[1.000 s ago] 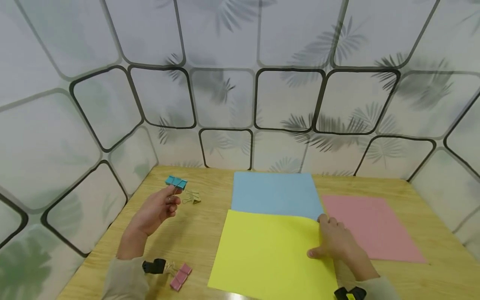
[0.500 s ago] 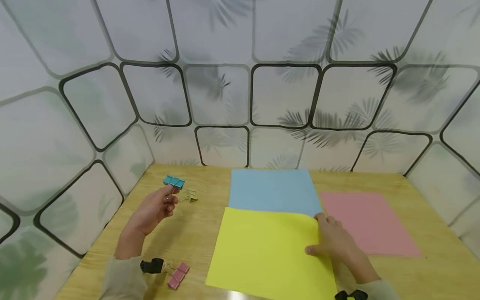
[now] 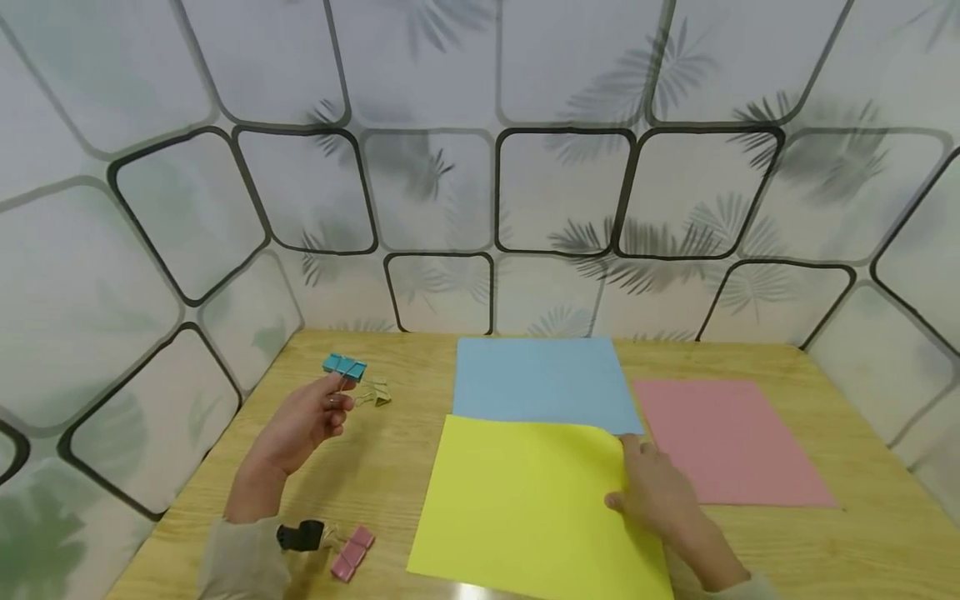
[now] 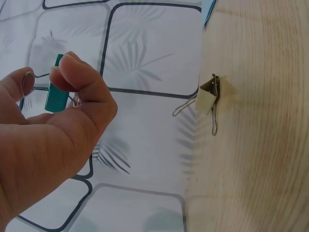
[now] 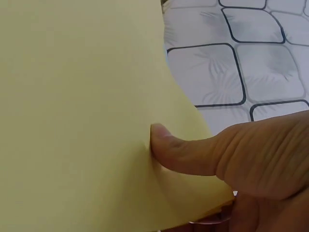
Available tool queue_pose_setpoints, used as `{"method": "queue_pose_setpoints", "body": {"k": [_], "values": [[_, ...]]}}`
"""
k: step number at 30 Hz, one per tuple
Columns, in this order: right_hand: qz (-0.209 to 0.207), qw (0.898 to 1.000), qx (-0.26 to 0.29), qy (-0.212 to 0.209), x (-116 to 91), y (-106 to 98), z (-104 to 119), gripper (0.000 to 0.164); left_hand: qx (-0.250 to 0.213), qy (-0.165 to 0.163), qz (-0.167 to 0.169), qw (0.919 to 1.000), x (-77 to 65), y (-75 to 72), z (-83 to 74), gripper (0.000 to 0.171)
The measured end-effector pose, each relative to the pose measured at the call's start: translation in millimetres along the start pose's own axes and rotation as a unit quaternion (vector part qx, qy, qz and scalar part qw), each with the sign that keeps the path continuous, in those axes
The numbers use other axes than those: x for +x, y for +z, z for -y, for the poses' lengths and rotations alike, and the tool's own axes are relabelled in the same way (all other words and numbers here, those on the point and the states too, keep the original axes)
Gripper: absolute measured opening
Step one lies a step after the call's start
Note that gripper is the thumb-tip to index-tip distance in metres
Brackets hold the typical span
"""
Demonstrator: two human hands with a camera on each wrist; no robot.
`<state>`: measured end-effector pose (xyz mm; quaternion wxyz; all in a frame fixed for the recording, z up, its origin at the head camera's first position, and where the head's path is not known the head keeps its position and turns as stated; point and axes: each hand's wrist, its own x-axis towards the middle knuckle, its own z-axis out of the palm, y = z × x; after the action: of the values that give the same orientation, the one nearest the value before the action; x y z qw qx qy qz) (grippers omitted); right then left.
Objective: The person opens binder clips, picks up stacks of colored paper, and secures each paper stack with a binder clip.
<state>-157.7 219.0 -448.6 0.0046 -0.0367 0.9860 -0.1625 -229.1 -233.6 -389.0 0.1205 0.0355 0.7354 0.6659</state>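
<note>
My left hand [image 3: 303, 425] holds a teal binder clip [image 3: 344, 367] up between thumb and fingers, its wire handles showing in the left wrist view. Just beyond that hand, a pale yellow binder clip [image 4: 206, 100] rests on the table. On the right, my right hand [image 3: 663, 492] grips the right edge of a yellow paper sheet [image 3: 532, 508]. The thumb [image 5: 183, 152] presses on the sheet's top face, and the other fingers are mostly hidden beneath. The paper bends slightly at that edge. By my left wrist lies a pink binder clip [image 3: 352, 553].
A blue paper sheet [image 3: 543, 379] lies behind the yellow one, partly overlapped by it. To the right is a pink sheet [image 3: 738, 442]. All rest on a wooden table [image 3: 847, 417], with a patterned wall covering [image 3: 435, 192] behind and at the sides.
The head view shifts slightly, moving the scene a little left in the picture. Both hands keep their holds on the teal binder clip and the yellow sheet.
</note>
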Motion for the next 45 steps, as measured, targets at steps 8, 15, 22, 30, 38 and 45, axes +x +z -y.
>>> {"method": "queue_pose_setpoints", "body": {"k": [8, 15, 22, 30, 38, 45], "values": [[0.029, 0.996, 0.068, 0.044, -2, -5, -7, 0.122, -0.005, 0.003, -0.002, 1.0000, -1.2, -0.5, -3.6, 0.054], [0.021, 0.987, 0.148, 0.067, -1, 3, -12, 0.146, -0.009, 0.006, -0.002, 0.9999, -1.4, -1.9, -2.6, 0.054], [0.053, 0.954, 0.285, 0.080, 4, 4, -25, 0.119, -0.006, 0.010, 0.000, 0.9999, -2.4, -2.6, -2.6, 0.054], [0.120, 0.902, 0.416, 0.004, 7, -6, -45, 0.054, 0.001, 0.015, 0.000, 0.9999, -1.5, -3.9, -3.2, 0.051], [0.110, 0.908, 0.405, 0.002, 9, -7, -47, 0.051, -0.009, 0.011, -0.002, 0.9999, -3.4, -3.4, -3.4, 0.048], [0.083, 0.914, 0.395, 0.053, 11, -3, -45, 0.054, -0.020, -0.001, 0.007, 0.9998, -3.0, -2.5, -4.7, 0.054]]}}
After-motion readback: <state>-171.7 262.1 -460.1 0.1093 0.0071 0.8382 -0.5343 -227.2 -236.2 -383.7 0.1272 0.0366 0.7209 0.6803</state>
